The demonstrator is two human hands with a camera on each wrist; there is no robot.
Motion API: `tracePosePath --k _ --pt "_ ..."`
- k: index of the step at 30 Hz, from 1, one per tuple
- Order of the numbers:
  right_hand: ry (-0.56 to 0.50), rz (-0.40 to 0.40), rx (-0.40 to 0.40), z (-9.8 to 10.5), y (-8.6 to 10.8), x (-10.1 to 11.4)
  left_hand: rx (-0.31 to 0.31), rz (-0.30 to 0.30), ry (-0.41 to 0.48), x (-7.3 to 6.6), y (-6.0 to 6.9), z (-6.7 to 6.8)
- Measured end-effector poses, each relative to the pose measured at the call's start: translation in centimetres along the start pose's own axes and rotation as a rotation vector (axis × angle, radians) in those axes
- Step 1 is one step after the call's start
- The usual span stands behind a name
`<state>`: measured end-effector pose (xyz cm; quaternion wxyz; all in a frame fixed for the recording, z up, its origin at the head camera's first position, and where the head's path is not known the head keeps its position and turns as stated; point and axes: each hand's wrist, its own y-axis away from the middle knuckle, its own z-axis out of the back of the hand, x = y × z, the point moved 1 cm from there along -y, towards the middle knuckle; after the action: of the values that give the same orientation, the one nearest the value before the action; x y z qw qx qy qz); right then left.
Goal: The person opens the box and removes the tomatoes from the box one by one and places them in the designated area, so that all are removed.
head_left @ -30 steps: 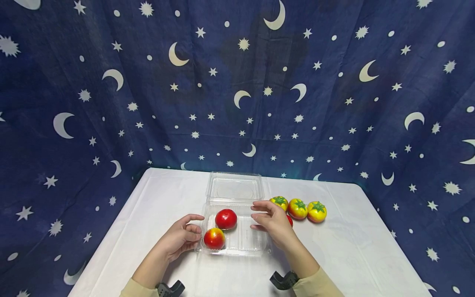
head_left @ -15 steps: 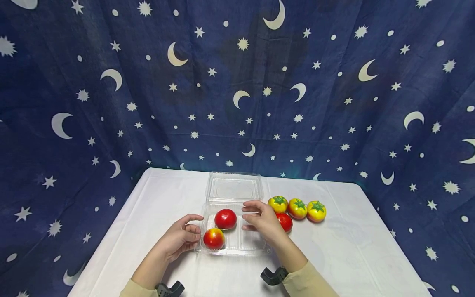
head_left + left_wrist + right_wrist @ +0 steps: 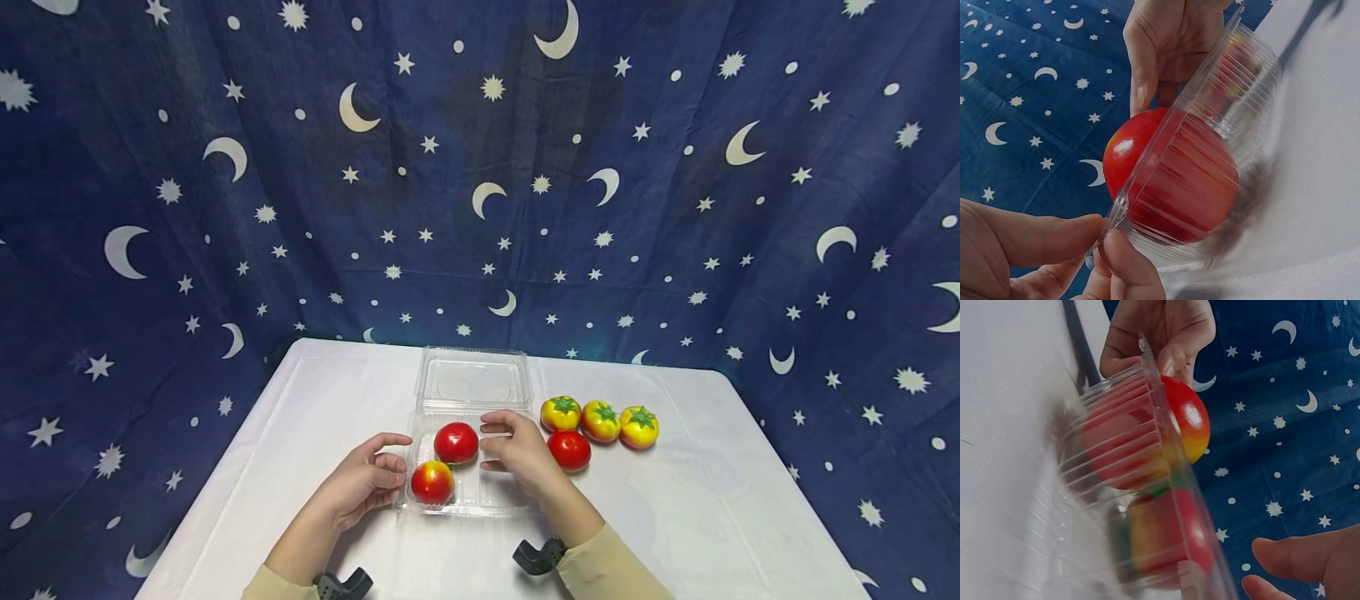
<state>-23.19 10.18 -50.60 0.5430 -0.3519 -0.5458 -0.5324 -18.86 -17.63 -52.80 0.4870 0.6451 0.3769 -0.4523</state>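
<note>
A clear plastic clamshell box [image 3: 480, 510] lies on the table with its lid [image 3: 474, 379] folded back. Two shiny toy tomatoes sit inside at the left: a red one [image 3: 456, 442] behind and a red-yellow one [image 3: 432, 482] in front. My left hand [image 3: 363, 483] pinches the box's left rim between thumb and finger, as the left wrist view shows. Above the box, my right hand [image 3: 521, 454] has loosely bent fingers beside the rear tomato. Its thumb [image 3: 1291, 555] stands apart from the fruit in the right wrist view; whether other fingertips touch it I cannot tell.
Right of the box, several tomatoes sit close together: a red one [image 3: 570, 451] in front and yellow-red ones with green leaf tops [image 3: 601, 421] behind. A white cloth [image 3: 712, 500] covers the table. A blue moon-and-star curtain [image 3: 480, 150] hangs around it.
My right hand has moved left over the box, to beside the rear tomato, uncovering the red tomato outside. My left hand has stayed at the rim.
</note>
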Motion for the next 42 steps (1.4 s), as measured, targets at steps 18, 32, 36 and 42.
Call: tracePosePath --k 18,32,36,42 --pt "-0.010 -0.025 0.008 -1.0 -0.8 -1.3 0.009 0.002 0.007 0.2 -0.1 -0.1" --pt "0.054 -0.061 0.029 -1.6 -1.1 -1.7 0.012 0.000 0.014 0.0 0.0 -0.3" --pt "0.086 -0.060 0.015 -1.8 -1.3 -1.7 0.013 -0.001 0.012 -0.1 0.1 -0.3" --pt "0.099 -0.051 0.005 -2.0 -1.7 -1.9 0.004 0.001 0.004 0.0 0.1 -0.2"
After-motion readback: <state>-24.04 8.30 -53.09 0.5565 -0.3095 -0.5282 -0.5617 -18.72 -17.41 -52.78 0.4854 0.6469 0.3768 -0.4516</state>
